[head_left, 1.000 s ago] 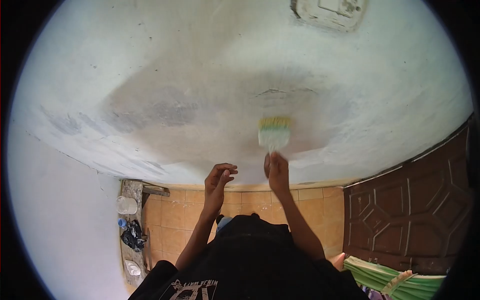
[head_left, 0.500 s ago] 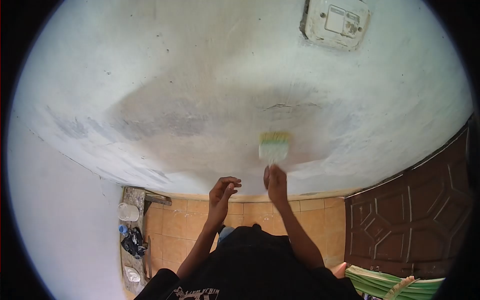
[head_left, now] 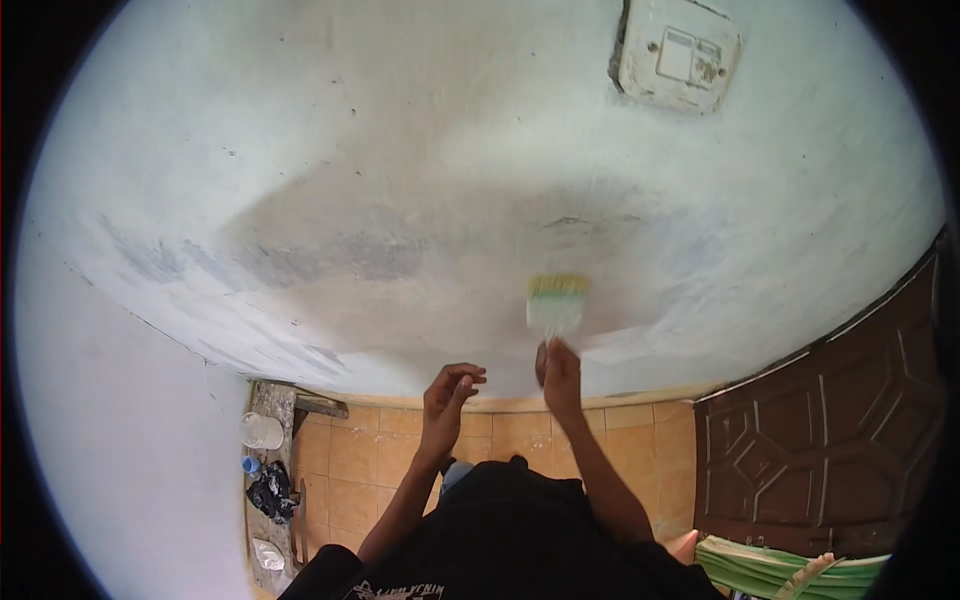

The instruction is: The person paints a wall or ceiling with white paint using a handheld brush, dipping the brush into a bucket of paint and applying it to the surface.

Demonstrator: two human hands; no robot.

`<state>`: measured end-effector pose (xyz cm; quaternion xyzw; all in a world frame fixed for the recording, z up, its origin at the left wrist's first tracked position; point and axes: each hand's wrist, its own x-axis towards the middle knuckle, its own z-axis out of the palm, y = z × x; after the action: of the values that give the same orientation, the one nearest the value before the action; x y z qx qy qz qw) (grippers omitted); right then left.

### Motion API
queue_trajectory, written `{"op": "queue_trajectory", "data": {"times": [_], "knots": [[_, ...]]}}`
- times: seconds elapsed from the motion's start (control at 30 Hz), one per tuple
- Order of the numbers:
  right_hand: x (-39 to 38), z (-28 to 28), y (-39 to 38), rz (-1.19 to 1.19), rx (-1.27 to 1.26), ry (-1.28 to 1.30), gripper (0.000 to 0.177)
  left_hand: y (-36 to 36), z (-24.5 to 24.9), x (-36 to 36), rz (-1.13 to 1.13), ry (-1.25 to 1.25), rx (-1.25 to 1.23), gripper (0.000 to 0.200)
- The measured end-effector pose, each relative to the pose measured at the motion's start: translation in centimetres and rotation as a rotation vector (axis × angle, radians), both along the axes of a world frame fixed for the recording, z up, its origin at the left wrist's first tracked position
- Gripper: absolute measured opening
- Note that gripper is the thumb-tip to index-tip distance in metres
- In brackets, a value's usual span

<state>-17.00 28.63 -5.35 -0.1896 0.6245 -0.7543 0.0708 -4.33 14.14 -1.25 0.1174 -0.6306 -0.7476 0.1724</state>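
Observation:
My right hand point(head_left: 561, 376) is closed around the handle of a wide paintbrush point(head_left: 555, 308). The brush points upward, with a whitish body, a green band and yellowish bristles. Its bristles are at the wall point(head_left: 480, 230), below a crack; firm contact is hard to make out. To the left, my left hand point(head_left: 450, 398) is raised near the wall with curled fingers and a gap between thumb and fingertips, holding nothing visible. Grey worn patches and a shadow cover the wall's middle.
A light switch point(head_left: 682, 55) sits high on the right of the wall. At left, a wooden bench point(head_left: 275, 400) carries a whitish container point(head_left: 262, 431), a blue cup point(head_left: 251, 466) and a black plastic bag point(head_left: 271, 493). A brown panelled door point(head_left: 820, 440) stands right, beside green cloth point(head_left: 790, 567).
The whole view has shifted slightly, with the wall and switch lower in the frame. The brush and both hands sit slightly lower and to the right; the right hand keeps its grip.

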Motion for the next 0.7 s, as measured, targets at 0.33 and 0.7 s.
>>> {"op": "queue_trajectory", "data": {"times": [0.33, 0.7], "knots": [[-0.4, 9.2, 0.3, 0.062, -0.112, -0.069, 0.047, -0.3, 0.6, -1.3, -0.024, 0.024, -0.013, 0.023], [2.8, 4.0, 1.0, 0.059, -0.02, -0.162, 0.049, 0.0, 0.1, -1.1, -0.038, -0.02, -0.015, 0.023]]}}
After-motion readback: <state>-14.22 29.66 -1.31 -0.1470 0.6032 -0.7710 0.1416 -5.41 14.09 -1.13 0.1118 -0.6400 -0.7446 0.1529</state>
